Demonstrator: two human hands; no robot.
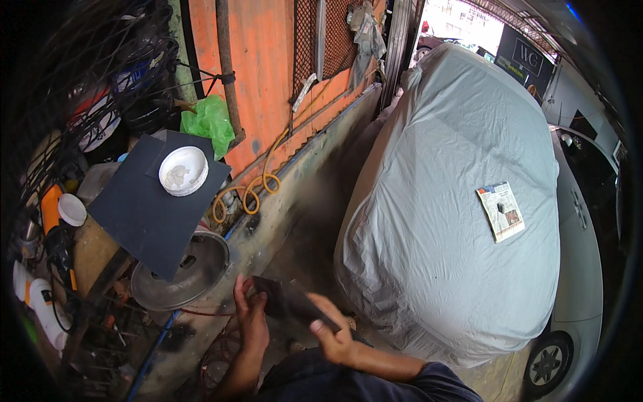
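Between my two hands is a dark rectangular sheet that looks like sandpaper (289, 303), held low in front of my body. My left hand (252, 313) grips its left end, thumb against the face. At the right end my right hand (333, 333) pinches it, thumb in front and fingers along the upper edge. Up and to the left, larger black sheets (134, 201) lie over a cluttered bench. A white round tub (183, 171) with pale residue inside rests on them.
A car under a grey cover (429, 221) fills the right, with a folded newspaper (501, 211) and a small dark block on top. Beyond it stands a silver car (581, 254). A metal wheel cover (194, 271), a coiled yellow hose (251, 197) and a green plastic bag (209, 124) are at left.
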